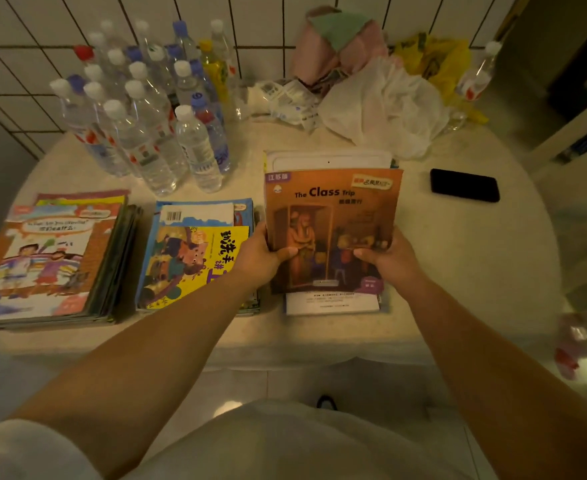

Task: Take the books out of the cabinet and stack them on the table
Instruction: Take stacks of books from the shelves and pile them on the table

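Note:
An orange book titled "The Class Trip" [333, 216] tops a bundle of thin books that I hold over the round table [475, 254]. My left hand [262, 256] grips the bundle's lower left edge, thumb on the cover. My right hand [387, 259] grips its lower right edge the same way. White pages [331, 303] of lower books stick out beneath the bundle. A stack with a yellow cartoon cover [195, 261] lies just left of my left hand. Another stack with an orange-framed children's cover [47, 258] lies at the table's far left. The cabinet is out of view.
Several clear water bottles [153, 109] stand at the back left of the table. Crumpled white plastic bags [382, 105], a pink cloth [333, 46] and a yellow bag [437, 60] fill the back right. A black phone [464, 185] lies right of the held books.

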